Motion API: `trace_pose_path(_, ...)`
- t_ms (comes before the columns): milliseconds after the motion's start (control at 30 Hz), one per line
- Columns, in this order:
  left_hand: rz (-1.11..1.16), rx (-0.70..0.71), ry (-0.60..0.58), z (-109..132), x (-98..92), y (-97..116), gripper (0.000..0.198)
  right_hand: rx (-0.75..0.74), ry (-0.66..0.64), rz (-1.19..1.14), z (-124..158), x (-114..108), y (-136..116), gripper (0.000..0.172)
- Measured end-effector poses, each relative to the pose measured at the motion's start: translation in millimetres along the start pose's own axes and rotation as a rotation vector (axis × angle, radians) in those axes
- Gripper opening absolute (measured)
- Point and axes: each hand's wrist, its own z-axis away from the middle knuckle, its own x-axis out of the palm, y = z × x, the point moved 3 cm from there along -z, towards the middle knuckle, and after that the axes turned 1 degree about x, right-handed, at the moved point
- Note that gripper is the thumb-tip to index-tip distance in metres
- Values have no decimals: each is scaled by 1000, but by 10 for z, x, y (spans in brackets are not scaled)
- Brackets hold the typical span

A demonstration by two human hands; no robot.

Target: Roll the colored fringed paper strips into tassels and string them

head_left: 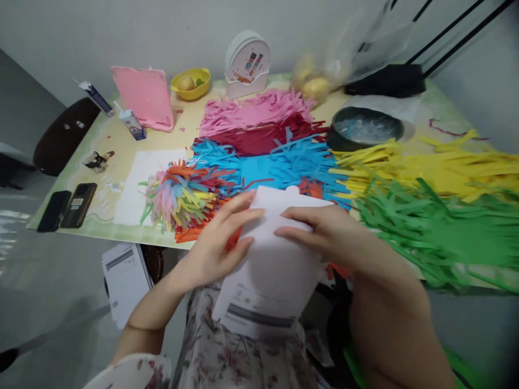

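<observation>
Left hand (231, 235) is spreading its fingers over one side of the white card (271, 270), right hand (320, 229) is lying loosely across the other, neither visibly pinching. Card's slanting between the table's (68, 200) near edge and the lap (239, 356), probably for support. Fringed paper (257, 168) is sitting past that edge, likely for easy reach.

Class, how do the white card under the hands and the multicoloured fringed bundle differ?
The card is mostly white with dark print; the bundle mixes many colours. The card looks flat, the bundle bushy. The left hand and right hand touch the card, neither the bundle.
</observation>
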Motion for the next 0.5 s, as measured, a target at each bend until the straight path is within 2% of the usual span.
trace_pose_path(67,-47,-103,73,257,49,-79,58,32,62,-58,36,-100,63,31)
trace_pose_path(200,-50,-371,-74,601,272,-186,75,81,101,-225,100,-94,65,30)
trace_pose_path(267,-13,-506,-114,646,343,-206,77,102,104,-285,105,-30,57,28)
trace_pose_path(333,45,-575,-138,631,374,-214,75,126,94,-346,105,27,69,28)
trace_pose_path(500,199,-567,-193,577,397,-242,71,141,-34,-501,126,81,120,32)
